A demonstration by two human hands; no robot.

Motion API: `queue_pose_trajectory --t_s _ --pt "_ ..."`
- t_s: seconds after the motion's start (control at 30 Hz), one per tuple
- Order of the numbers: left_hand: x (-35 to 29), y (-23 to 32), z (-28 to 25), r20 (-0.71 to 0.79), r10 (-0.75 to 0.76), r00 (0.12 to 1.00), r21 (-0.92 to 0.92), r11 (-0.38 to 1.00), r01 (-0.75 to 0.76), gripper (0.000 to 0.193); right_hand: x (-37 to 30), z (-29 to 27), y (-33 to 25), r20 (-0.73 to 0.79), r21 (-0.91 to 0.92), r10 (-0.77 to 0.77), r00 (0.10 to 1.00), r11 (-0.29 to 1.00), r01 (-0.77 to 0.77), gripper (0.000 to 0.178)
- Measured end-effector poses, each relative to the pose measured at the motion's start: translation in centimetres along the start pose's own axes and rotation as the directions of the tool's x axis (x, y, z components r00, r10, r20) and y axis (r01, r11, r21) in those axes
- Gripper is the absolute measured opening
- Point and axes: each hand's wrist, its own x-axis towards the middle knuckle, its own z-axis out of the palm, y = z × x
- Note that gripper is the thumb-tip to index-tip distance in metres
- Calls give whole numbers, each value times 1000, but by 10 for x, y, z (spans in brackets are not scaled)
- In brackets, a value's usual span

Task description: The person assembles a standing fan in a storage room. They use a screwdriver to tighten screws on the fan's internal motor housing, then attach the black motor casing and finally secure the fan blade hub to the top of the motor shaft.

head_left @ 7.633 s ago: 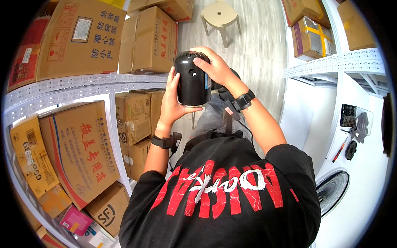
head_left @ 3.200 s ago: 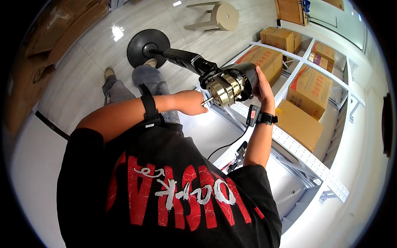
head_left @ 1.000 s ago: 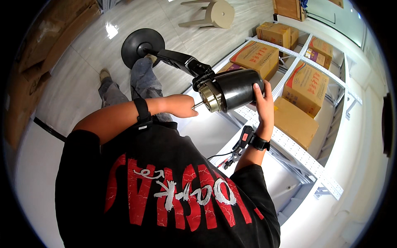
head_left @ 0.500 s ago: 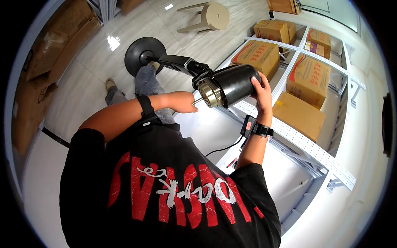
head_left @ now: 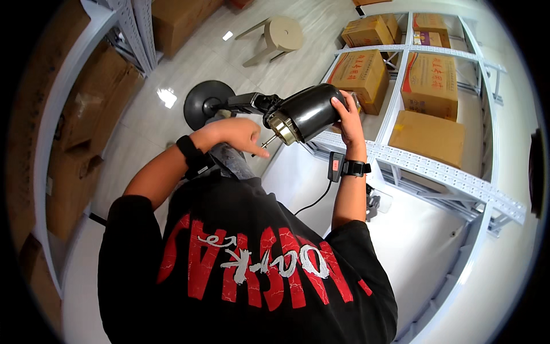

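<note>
A black device that looks like a stand fan without blades leans across the space in front of me. Its glossy rounded housing points to the right, with a brass-coloured metal motor at the near-left end. A thin metal shaft sticks out of that motor. My right hand grips the housing's far-right end, fingers over its top. Beside the shaft tip is my left hand, one finger stretched out across it and the thumb apart. The round black base stands on the floor, joined by a black neck.
Cardboard boxes sit on a white metal rack at the right. More cartons fill shelving on the left. A beige stool stands on the tiled floor beyond. A cable hangs from a small box at my right wrist.
My left hand has loosened its pinch on the shaft and stretched a finger out. The housing has shifted slightly left and up in view; the whole scene has turned a little.
</note>
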Motion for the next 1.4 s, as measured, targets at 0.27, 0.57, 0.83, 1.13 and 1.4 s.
queue_pose_trajectory --t_s 0.27,0.57,0.83,1.13,1.4 --pt "38 35 -21 -414 412 812 348 896 -277 126 7 2 23 29 333 -96 995 940 81 50" --pt "39 60 -26 -370 430 824 390 877 -282 129 8 -2 32 14 295 -230 973 931 215 48" --pt "41 51 -24 -401 354 845 386 902 -195 112 -9 -4 9 -12 -12 -233 973 973 232 38" --pt "43 53 -27 -386 371 845 335 910 -246 112 -30 4 20 -74 137 -325 943 933 333 55" --pt "47 60 -28 -289 415 863 388 875 -291 130 -16 -4 23 -44 175 -209 977 961 214 49"
